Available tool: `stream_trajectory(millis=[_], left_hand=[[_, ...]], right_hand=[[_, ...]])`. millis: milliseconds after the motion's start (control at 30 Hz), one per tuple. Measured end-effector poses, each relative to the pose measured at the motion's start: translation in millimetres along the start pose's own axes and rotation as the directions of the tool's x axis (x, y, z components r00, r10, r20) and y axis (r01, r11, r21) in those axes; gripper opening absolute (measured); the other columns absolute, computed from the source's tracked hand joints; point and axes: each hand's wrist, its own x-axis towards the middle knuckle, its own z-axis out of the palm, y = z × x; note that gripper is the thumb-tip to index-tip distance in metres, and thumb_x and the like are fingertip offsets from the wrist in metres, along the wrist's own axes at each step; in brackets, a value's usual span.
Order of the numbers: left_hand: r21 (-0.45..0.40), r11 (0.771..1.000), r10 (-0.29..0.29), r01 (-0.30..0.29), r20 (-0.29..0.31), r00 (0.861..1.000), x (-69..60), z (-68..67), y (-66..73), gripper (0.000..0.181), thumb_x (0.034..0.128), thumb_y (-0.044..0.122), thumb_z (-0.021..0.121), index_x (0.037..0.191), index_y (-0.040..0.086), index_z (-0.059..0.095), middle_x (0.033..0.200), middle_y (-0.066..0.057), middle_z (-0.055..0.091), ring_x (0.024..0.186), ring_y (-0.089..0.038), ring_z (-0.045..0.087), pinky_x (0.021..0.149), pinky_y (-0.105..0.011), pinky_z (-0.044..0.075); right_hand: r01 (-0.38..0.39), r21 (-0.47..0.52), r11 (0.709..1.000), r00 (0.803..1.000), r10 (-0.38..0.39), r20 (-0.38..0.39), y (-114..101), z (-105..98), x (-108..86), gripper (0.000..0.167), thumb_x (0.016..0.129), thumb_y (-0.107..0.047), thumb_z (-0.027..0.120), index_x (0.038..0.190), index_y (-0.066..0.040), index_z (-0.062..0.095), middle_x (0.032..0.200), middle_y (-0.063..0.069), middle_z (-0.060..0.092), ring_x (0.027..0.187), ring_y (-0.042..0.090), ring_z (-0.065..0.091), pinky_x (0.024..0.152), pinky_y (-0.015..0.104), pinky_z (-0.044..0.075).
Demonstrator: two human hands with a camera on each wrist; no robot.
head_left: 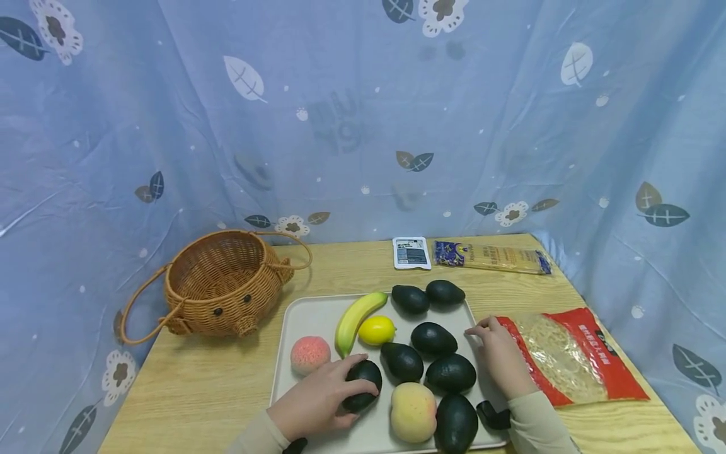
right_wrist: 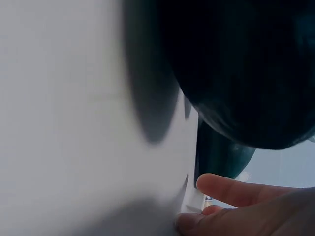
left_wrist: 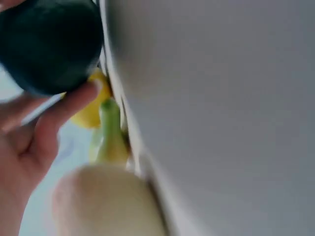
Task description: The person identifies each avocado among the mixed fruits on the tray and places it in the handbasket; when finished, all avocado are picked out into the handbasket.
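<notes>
My left hand (head_left: 326,396) grips a dark avocado (head_left: 363,384) over the left half of the light tray (head_left: 295,315); fingers and thumb lie around its sides. In the left wrist view the avocado (left_wrist: 49,44) is held between the fingers. At the tray's right rim rests my right hand (head_left: 501,356), its fingers loosely bent near the edge and holding no fruit. Several more avocados (head_left: 450,373) lie on the tray. Beside the left hand are a pink peach (head_left: 310,355), a banana (head_left: 357,321) and a lemon (head_left: 377,330). A yellow peach (head_left: 413,413) lies toward the front.
A wicker basket (head_left: 249,309) with a pig face and looped handles stands at the left. A red noodle bag (head_left: 612,353) lies right of the tray. At the back are a white packet (head_left: 411,252) and a long noodle pack (head_left: 493,257). A patterned curtain (head_left: 363,126) hangs behind the table.
</notes>
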Motion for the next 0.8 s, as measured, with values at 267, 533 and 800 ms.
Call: stream_trajectory(millis=[267, 533, 800], left_hand=[[-0.216, 0.960, -0.210, 0.180, -0.122, 0.970, -18.1, -54.3, -3.1, 0.061, 0.0823, 0.021, 0.089, 0.134, 0.038, 0.061, 0.157, -0.008, 0.046, 0.122, -0.029, 0.062, 0.089, -0.044, 0.058], [-0.192, 0.901, -0.432, 0.388, -0.460, 0.776, -54.5, -138.0, -49.2, 0.064, 0.0859, 0.009, 0.086, 0.141, 0.024, 0.059, 0.162, -0.016, 0.038, 0.130, -0.052, 0.053, 0.088, -0.069, 0.052], [-0.193, 0.749, -0.650, 0.634, -0.404, 0.644, -71.1, -169.4, -105.0, 0.055, 0.1013, 0.027, 0.072, 0.150, 0.015, 0.051, 0.165, -0.027, 0.024, 0.138, -0.061, 0.035, 0.091, -0.080, 0.037]], right_hand=[[-0.028, -0.029, 0.999, 1.000, 0.028, 0.001, -9.8, -16.9, -20.8, 0.030, 0.079, 0.012, 0.081, 0.106, -0.001, 0.078, 0.095, 0.013, 0.058, 0.076, 0.028, 0.061, 0.069, 0.046, 0.056], [-0.243, -0.023, 0.970, 0.955, 0.244, 0.168, -8.8, -32.4, -59.2, 0.026, 0.087, -0.007, 0.082, 0.112, -0.005, 0.076, 0.092, 0.007, 0.056, 0.077, 0.020, 0.059, 0.064, 0.037, 0.053], [-0.150, 0.004, 0.989, 0.983, 0.149, 0.108, -9.4, -30.4, -50.4, 0.030, 0.087, -0.005, 0.082, 0.116, -0.005, 0.076, 0.091, 0.005, 0.054, 0.076, 0.018, 0.060, 0.062, 0.033, 0.050]])
